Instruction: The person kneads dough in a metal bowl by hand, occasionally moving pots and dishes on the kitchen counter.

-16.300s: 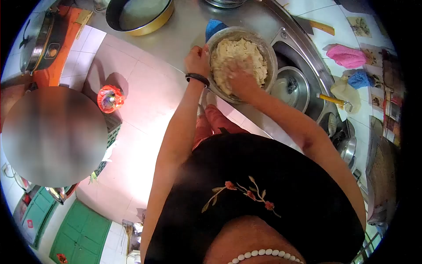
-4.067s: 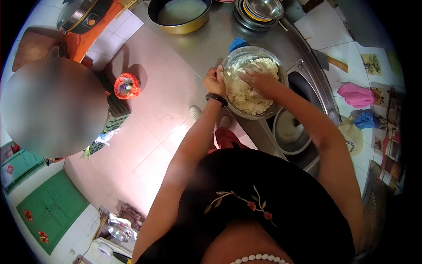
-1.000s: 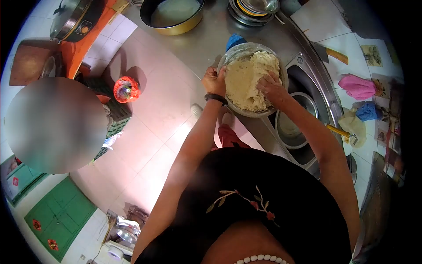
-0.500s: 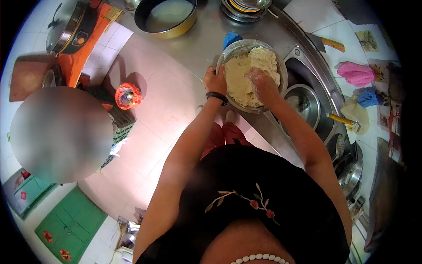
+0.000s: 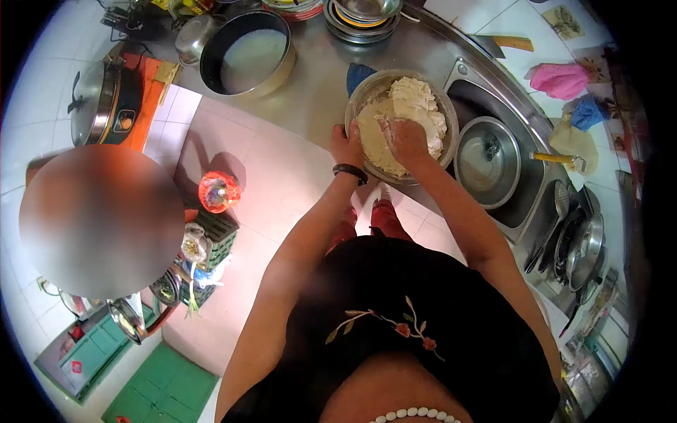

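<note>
A wide metal bowl [image 5: 350, 106] sits on the counter beside the sink. Pale, lumpy dough [image 5: 421, 102] fills its far right side, and looser floury dough [image 5: 374, 148] lies on the left. My left hand [image 5: 347, 146] grips the bowl's near-left rim, a dark bracelet round the wrist. Inside the bowl, my right hand [image 5: 407, 143] is floury, its fingers curled into the dough toward the left; the fingertips are partly hidden.
Behind and left stands a deep round pan [image 5: 282, 77] with whitish liquid. Stacked metal plates [image 5: 363, 32] are at the back. A metal basin [image 5: 518, 166] sits in the sink [image 5: 462, 88]. A cleaver [image 5: 511, 42] lies at the wall. A red-lined bin [image 5: 218, 192] stands on the floor.
My right hand has moved left and nearer within the bowl, from the dough mass to the floury part. My left hand keeps its hold on the rim. The view has shifted.
</note>
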A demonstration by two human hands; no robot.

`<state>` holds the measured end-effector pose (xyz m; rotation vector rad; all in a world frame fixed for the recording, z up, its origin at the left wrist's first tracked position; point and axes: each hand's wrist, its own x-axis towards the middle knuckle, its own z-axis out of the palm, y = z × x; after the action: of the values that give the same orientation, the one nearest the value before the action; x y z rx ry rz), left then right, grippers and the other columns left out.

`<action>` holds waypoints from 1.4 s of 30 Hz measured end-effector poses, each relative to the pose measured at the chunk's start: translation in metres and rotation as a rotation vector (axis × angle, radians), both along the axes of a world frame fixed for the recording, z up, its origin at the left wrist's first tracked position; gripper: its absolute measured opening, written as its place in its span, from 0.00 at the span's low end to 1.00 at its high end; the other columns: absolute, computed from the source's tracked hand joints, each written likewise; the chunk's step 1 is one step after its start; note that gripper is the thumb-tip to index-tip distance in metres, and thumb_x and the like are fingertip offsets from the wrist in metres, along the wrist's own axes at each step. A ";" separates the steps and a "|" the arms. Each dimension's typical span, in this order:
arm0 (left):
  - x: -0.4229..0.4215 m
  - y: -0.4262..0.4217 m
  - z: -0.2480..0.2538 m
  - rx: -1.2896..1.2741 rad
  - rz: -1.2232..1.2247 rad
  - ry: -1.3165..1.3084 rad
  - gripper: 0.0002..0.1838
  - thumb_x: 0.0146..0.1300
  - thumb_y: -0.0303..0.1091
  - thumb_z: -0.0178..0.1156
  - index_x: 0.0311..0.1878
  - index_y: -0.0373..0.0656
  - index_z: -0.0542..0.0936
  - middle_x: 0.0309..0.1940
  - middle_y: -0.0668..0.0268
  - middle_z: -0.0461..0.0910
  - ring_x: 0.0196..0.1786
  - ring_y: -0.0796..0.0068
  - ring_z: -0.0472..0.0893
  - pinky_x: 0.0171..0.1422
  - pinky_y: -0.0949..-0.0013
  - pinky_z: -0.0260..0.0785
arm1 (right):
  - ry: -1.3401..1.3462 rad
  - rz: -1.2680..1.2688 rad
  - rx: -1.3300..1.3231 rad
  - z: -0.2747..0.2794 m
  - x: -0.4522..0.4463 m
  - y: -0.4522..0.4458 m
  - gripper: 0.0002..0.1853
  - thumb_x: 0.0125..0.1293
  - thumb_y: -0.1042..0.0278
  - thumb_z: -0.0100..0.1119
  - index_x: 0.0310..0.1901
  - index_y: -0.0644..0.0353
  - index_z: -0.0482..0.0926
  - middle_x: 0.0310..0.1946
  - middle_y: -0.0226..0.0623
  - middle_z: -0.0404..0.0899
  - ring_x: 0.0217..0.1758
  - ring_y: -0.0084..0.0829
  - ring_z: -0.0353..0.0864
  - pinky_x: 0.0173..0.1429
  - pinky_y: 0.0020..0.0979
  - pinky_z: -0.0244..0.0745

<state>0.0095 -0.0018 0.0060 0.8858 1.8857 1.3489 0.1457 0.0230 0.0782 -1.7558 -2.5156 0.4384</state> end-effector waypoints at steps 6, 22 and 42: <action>-0.006 -0.002 0.013 -0.047 -0.097 0.095 0.20 0.63 0.45 0.60 0.29 0.34 0.73 0.21 0.55 0.73 0.25 0.63 0.72 0.32 0.60 0.65 | -0.056 0.137 0.418 -0.038 -0.001 -0.013 0.21 0.59 0.72 0.52 0.55 0.65 0.72 0.51 0.56 0.72 0.55 0.48 0.72 0.61 0.39 0.69; -0.073 0.019 0.117 0.239 -0.225 0.295 0.07 0.65 0.31 0.56 0.42 0.39 0.75 0.30 0.57 0.79 0.33 0.64 0.79 0.39 0.64 0.71 | 0.299 -0.137 0.115 -0.036 -0.004 -0.023 0.16 0.68 0.57 0.50 0.31 0.60 0.81 0.26 0.48 0.79 0.32 0.48 0.80 0.37 0.45 0.74; -0.141 0.350 0.142 -0.302 -0.412 0.936 0.31 0.51 0.52 0.69 0.50 0.39 0.72 0.43 0.53 0.82 0.46 0.55 0.83 0.48 0.56 0.76 | -0.031 -0.262 -0.031 -0.055 -0.022 -0.023 0.13 0.64 0.57 0.53 0.33 0.58 0.78 0.24 0.47 0.78 0.30 0.48 0.80 0.38 0.48 0.74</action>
<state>-0.1319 0.3486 0.1477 1.8082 2.2697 0.3685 0.1240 0.0000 0.0234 -2.0801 -2.2632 0.4382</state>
